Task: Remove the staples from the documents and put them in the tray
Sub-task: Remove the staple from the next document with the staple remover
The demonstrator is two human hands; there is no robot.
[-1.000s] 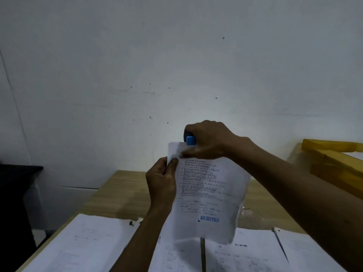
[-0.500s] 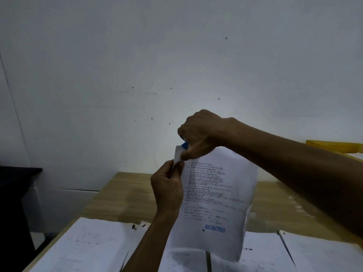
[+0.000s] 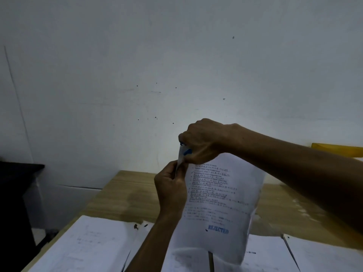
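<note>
A white printed document (image 3: 218, 209) stamped "REJECTED" in blue hangs upright above the desk. My left hand (image 3: 170, 187) pinches its top left corner from below. My right hand (image 3: 202, 142) grips a blue staple remover (image 3: 187, 151) and holds it on that same corner, just above my left thumb. The staple itself is hidden between the fingers. A yellow tray (image 3: 337, 149) shows at the far right edge, behind my right forearm.
Several white sheets (image 3: 84, 244) lie spread across the near side of the wooden desk (image 3: 125, 195). More papers (image 3: 322, 254) sit at the lower right. A dark cabinet (image 3: 15, 193) stands to the left, and a white wall rises behind the desk.
The document and both hands have risen slightly, and the paper's top corner has folded up. My right hand has turned over the corner, so less of the blue tool shows.
</note>
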